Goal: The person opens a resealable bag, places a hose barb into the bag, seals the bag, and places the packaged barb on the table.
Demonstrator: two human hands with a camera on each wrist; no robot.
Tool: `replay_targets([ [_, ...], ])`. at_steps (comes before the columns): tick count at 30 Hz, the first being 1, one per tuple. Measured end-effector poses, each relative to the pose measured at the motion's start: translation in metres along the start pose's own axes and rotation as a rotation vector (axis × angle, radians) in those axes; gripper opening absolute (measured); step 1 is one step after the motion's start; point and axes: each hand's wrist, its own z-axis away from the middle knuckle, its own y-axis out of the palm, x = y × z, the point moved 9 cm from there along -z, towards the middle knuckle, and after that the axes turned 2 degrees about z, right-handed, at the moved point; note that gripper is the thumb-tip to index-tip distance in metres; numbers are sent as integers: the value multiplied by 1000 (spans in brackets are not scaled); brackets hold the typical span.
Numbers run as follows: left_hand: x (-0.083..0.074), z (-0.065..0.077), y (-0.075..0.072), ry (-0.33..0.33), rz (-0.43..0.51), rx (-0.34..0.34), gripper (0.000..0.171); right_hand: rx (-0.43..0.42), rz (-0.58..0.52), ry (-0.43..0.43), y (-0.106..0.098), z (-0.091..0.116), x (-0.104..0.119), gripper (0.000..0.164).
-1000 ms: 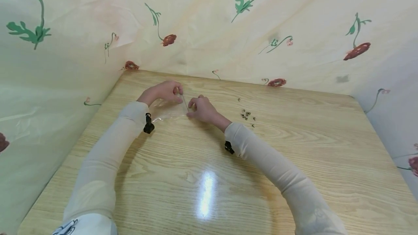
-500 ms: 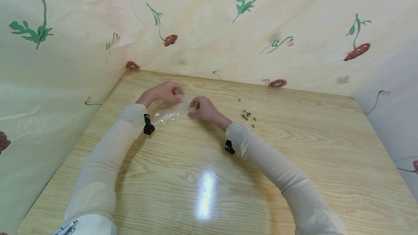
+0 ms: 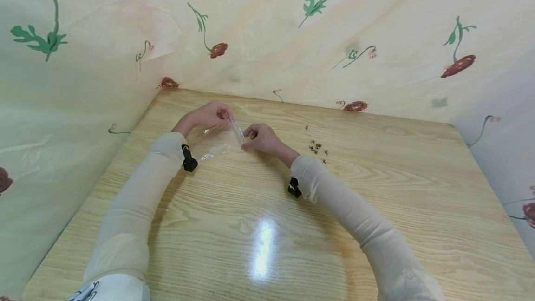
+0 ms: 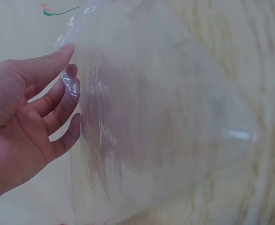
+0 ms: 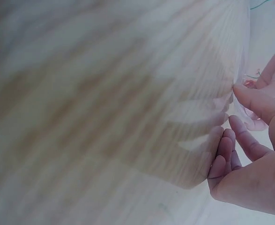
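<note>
A clear plastic bag [image 3: 218, 145] is stretched between my two hands, with its wrinkled body lying toward the left. My left hand [image 3: 209, 116] pinches the far end of the bag's right edge. In the left wrist view, the thumb and fingers of that hand [image 4: 29, 105] meet at the film, and the sheet of the bag [image 4: 170, 108] spreads out to the right. My right hand [image 3: 265, 139] pinches the near end of the same edge. The right wrist view shows its fingers [image 5: 249, 140] against the see-through film [image 5: 189, 117].
Several small metal pieces [image 3: 315, 147] lie scattered on the wood-grain table [image 3: 376, 189], right of my right hand. Behind and to the left hangs flowered sheeting [image 3: 259, 36]. Black wrist cameras [image 3: 190, 159] sit at both sleeve cuffs.
The bag's edge between my hands has gone from a thin line to a wider clear band. My left hand has shifted slightly; my right hand stays nearly in place. The metal pieces have not moved.
</note>
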Motion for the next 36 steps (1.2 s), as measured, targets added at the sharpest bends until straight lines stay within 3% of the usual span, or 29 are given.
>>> replay_targets([
  [11,1,0,-3,-12,32,-19,15,-9,-59,-2,-2,-1,-1,16],
  [21,0,-2,-3,-15,64,-28,18,-66,-104,15,-10,-1,-1,13],
  [27,-12,-1,-2,3,41,-34,19,-112,-210,44,-15,-1,-5,17],
  [36,-23,-5,-4,8,103,-78,21,-246,-407,81,-35,0,-16,17],
])
